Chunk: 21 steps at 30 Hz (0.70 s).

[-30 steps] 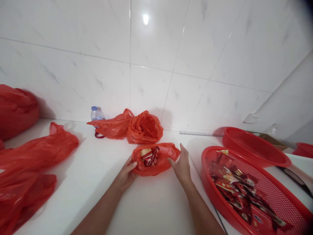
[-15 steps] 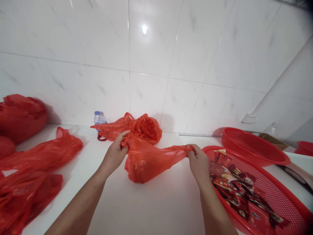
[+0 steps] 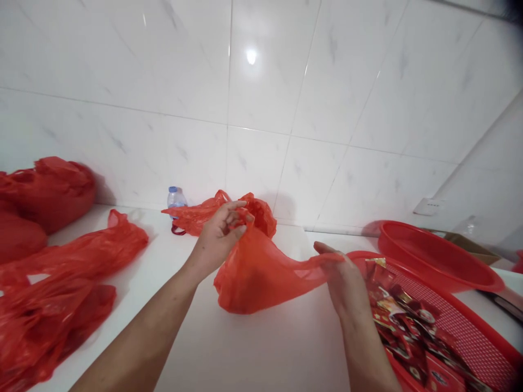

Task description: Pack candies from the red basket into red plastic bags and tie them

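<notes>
A thin red plastic bag (image 3: 265,277) hangs stretched between my two hands, low over the white table; a darker patch shows inside it. My left hand (image 3: 220,234) pinches the bag's upper left edge between thumb and fingers. On the other side, my right hand (image 3: 347,280) has its fingers stretched out, with the bag's handle loop lying across it. Some right-hand fingers are hidden by the plastic. Behind my left hand sits a bunched roll of red bags (image 3: 263,215). A red mesh basket (image 3: 469,310) holding wrapped snack packets (image 3: 408,326) stands beside my right forearm.
Crumpled red bags (image 3: 53,321) and fuller red bags (image 3: 57,188) lie at the left. A small bottle with a blue cap (image 3: 175,198) stands near the tiled wall (image 3: 261,158). A red basin (image 3: 433,253) and a cardboard box (image 3: 469,245) are at the back right.
My right hand has gone from pinching the bag's handle to lying inside the loop with fingers extended. My left hand has risen slightly, pulling its edge of the bag up. The view has shifted left.
</notes>
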Tool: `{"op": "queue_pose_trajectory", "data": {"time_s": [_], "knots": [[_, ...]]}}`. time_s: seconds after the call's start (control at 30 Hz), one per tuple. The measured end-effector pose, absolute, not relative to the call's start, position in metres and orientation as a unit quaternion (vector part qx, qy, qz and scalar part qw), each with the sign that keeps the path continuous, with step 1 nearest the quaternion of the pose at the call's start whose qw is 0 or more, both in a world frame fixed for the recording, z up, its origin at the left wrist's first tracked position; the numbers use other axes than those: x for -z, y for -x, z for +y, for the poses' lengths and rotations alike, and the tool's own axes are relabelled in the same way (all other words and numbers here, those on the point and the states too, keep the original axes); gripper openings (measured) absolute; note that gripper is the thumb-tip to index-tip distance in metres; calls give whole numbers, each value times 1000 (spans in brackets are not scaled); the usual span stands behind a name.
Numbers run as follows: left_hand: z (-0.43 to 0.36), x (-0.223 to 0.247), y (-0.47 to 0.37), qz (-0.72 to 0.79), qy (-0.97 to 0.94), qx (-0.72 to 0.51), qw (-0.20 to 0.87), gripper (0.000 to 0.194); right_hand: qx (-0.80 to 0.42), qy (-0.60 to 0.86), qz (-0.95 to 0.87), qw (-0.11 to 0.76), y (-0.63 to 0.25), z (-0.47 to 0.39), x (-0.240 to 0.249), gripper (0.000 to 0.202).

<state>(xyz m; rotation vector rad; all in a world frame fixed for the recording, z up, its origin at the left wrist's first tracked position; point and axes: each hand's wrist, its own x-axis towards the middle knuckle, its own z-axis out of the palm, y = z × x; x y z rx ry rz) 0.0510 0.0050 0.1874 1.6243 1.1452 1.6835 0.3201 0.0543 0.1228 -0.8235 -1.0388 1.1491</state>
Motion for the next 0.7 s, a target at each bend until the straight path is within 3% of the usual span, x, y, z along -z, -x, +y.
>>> {"op": "queue_pose_trajectory", "data": {"time_s": [0.13, 0.27, 0.37, 0.5, 0.6, 0.7], "knots": [[-4, -158, -34, 485, -576, -610, 248, 66, -539, 316, -520, 582, -327, 41, -109, 31], [-22, -103, -16, 560, -505, -628, 192, 70, -532, 244, -617, 527, -342, 33, -90, 75], [-34, -59, -21, 595, -495, -582, 250, 85, -513, 265, -650, 494, -346, 43, -76, 100], [-32, -27, -49, 607, -454, -554, 344, 116, -492, 294, -665, 479, -324, 65, -74, 112], [-17, -28, -67, 590, -448, -543, 395, 114, -536, 259, -656, 465, -296, 71, -82, 96], [-3, -43, -69, 532, -473, -547, 440, 66, -609, 267, -628, 404, -279, 69, -86, 49]]}}
